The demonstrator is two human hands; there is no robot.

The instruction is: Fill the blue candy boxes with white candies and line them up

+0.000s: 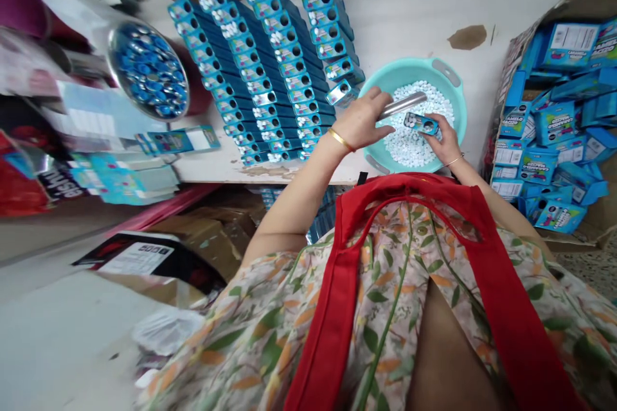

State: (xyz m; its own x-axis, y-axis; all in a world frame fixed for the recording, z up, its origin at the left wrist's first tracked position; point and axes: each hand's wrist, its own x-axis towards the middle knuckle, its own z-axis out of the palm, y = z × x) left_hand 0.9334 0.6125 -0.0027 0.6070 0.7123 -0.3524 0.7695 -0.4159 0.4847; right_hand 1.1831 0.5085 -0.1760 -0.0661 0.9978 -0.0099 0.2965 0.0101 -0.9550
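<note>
My left hand (361, 119), with a gold bangle at the wrist, is closed around the end of a shiny metal scoop (407, 103). The scoop reaches over a turquoise basin (375, 87) that holds many small white candies (424, 153). In my right hand (447, 142) is a small blue candy box (421, 123), gripped by its side above the candies. White candies show at the box's opening. The scoop's tip is close above the box; whether they touch I cannot tell.
Left of the basin stand rows of blue boxes (294, 70), some showing white candies at their openings. A metal pot (112, 51) of blue wrapped pieces is farther left. On the right is a cardboard carton (506, 70) full of blue boxes. Flat blue cartons (130, 173) lie at left.
</note>
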